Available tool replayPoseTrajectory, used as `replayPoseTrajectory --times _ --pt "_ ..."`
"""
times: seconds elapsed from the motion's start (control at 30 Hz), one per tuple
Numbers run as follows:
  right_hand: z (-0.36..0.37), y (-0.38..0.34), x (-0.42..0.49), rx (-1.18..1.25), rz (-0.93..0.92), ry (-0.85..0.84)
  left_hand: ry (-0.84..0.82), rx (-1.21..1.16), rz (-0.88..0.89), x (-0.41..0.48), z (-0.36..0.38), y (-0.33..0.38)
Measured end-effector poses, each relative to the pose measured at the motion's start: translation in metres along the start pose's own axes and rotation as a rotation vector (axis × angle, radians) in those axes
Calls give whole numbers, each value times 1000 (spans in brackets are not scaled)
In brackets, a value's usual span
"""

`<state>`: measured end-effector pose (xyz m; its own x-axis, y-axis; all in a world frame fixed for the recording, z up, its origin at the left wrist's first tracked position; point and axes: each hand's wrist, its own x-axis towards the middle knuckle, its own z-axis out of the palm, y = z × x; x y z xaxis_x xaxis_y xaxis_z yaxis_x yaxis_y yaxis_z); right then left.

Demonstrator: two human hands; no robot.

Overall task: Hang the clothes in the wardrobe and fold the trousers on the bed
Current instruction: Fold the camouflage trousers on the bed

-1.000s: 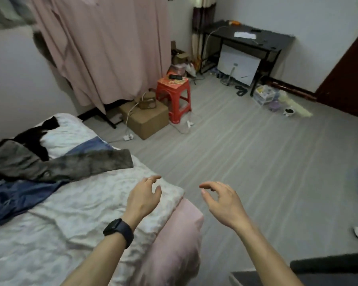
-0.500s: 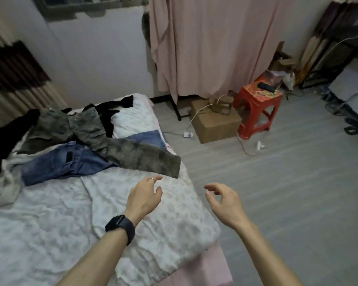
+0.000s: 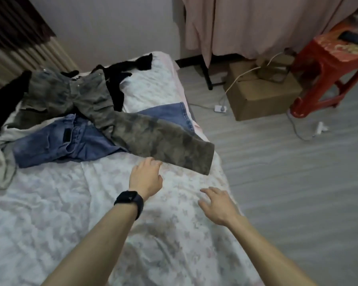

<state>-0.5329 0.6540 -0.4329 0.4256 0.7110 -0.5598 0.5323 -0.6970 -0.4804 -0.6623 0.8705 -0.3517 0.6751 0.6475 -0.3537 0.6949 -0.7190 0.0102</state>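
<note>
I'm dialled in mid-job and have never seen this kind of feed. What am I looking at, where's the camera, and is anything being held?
There is no machine: these are a person's two bare arms, filmed by one wide-angle camera on their head, looking forward and down. The left hand, with a black watch on its wrist, reaches to the near leg of the camouflage trousers; whether it touches them I cannot tell. The right hand is spread open over the bed. Neither holds anything. On the bed the camouflage trousers lie across blue jeans, with a black garment farther back.
</note>
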Motion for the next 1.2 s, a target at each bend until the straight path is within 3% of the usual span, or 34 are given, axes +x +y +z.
replayPoseTrajectory --times 0.13,0.33,0.43,0.63,0.73,0.83,0.93,1.0,1.07,1.13,1.2 --pt "68 17 28 -63 71 -188 15 158 36 67 55 -13" --pt "105 32 39 -45 86 -179 111 317 175 129 104 -34" --pt "103 30 40 -64 115 -225 125 226 151 131 90 -27" --pt "62 2 34 -100 240 -408 215 -8 93 89 -17 -31" --pt "18 -59 8 171 176 -246 249 -63 70 60 -105 -42" --pt "-47 -133 -33 854 126 51 238 -91 51 24 -186 -51" --pt "-103 -181 -71 1348 72 171 245 -85 64 -32 -227 -55" --pt "-127 -199 -97 1328 29 359 250 -136 66 -76 -231 -52" --pt "-145 -213 -122 992 61 526 227 -212 57 -120 -218 -42" --pt "-148 -220 -140 731 40 527 152 -355 -1 -159 -191 -29" --pt "-140 -227 -151 682 -24 411 29 -590 -94 -193 -155 -20"
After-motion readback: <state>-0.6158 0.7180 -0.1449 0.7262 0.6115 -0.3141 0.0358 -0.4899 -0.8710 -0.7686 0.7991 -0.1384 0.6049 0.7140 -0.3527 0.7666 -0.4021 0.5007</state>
